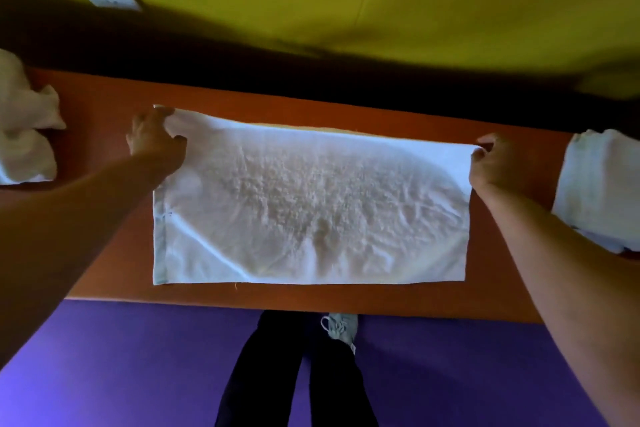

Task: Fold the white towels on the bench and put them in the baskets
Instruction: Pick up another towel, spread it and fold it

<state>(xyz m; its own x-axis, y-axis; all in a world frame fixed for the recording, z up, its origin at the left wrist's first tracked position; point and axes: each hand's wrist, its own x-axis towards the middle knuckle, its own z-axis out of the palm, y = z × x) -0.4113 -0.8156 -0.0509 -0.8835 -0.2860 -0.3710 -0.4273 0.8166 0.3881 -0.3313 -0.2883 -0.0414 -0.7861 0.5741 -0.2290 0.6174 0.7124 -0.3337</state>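
We stand at orange surface [346, 298], white towel [304, 211] spread flat across it. Left hand [152, 139] pinches far left corner; right hand [491, 163] pinches far right corner, each grip narrow on cloth. We judge first fold in hand: next, draw far edge toward near edge, corners matched. Crumpled towels [24, 121] wait left, folded towel [599, 187] right; baskets unseen.

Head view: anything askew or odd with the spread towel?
Slightly. The spread towel lies wrinkled, with creases near its front edge, and its far-left corner is bunched in the left hand. The right hand pinches the far-right corner. No damage or stains visible.
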